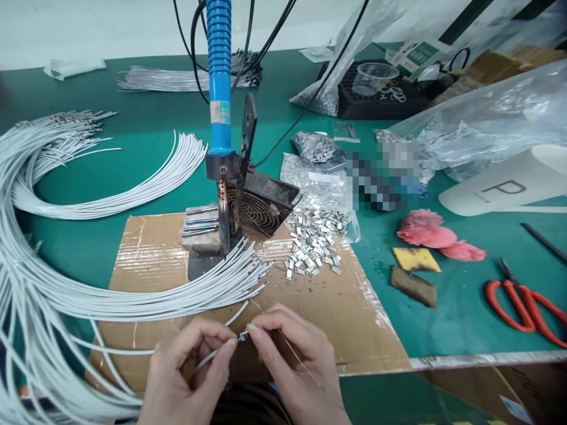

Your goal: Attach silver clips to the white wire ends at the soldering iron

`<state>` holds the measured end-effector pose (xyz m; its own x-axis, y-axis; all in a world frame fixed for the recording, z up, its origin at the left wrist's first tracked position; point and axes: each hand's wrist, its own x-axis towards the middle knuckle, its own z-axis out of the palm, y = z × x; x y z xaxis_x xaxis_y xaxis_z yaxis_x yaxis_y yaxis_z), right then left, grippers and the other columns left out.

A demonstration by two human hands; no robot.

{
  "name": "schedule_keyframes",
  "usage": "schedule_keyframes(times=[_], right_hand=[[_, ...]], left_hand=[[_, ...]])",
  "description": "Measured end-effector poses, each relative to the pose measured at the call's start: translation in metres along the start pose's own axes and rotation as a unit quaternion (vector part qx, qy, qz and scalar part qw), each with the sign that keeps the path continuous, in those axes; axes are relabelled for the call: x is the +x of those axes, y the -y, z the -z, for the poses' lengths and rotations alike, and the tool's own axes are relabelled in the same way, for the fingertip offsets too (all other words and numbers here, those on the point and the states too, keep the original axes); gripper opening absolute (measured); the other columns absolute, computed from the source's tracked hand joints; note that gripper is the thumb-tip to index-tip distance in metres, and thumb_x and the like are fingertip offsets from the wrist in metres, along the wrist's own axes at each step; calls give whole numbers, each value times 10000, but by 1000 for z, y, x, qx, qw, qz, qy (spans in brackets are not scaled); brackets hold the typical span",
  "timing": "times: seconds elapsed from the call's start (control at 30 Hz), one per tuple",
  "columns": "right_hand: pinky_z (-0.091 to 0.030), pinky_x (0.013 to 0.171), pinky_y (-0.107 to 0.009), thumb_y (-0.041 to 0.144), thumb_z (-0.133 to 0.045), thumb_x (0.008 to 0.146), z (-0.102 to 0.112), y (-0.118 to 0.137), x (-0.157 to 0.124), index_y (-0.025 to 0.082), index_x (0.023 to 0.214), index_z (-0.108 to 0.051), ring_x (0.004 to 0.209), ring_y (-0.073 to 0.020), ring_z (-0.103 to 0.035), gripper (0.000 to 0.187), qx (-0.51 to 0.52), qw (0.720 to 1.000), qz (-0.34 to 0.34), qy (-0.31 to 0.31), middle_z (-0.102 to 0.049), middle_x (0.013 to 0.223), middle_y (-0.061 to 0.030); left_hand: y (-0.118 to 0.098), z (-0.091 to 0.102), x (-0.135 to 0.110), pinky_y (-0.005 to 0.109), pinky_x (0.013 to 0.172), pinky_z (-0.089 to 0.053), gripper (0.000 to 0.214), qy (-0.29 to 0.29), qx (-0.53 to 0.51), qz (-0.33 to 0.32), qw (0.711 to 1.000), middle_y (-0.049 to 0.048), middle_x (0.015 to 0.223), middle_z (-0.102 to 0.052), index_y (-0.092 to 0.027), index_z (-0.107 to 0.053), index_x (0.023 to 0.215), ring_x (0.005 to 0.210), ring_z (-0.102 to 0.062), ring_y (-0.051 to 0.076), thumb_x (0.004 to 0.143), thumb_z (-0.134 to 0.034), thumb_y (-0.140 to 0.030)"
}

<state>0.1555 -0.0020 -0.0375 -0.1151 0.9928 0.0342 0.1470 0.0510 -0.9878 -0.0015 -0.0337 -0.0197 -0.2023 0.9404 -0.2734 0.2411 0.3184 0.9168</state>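
- My left hand (170, 366) pinches a white cable (206, 358) near its end.
- My right hand (299, 342) pinches the small metal connector (242, 337), between both hands, above the cardboard (354, 330).
- I'd keep both aligned, fingertips braced.

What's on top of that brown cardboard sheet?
On the cardboard are small metal pieces and a black stand base; a white cable bundle crosses it. The cables, left hand and right hand hide parts; anything behind them can't be seen.

Red-handled scissors (528, 310), crumpled pink wad (432, 235)
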Motion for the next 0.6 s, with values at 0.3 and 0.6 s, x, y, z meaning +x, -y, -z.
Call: schedule_keyframes(times=[0.3,0.6], right_hand=[[-371,505,-244,238,-639,956,-1,-2,-2,194,746,-703,562,-123,-518,224,18,1000,2,-11,-575,652,11],[-356,501,-240,337,-640,953,-6,0,-1,196,612,-590,534,-118,-458,373,61,995,-80,-16,-508,579,35]], left_hand=[[-2,-1,2,199,471,-369,155,-4,-17,1,1000,-30,559,-619,-216,-744,742,486,-471,110,855,-708,-317],[-9,0,3,216,517,-379,278,27,-50,58,997,-17,628,-593,-214,-737,786,558,-455,132,879,-703,-474]])
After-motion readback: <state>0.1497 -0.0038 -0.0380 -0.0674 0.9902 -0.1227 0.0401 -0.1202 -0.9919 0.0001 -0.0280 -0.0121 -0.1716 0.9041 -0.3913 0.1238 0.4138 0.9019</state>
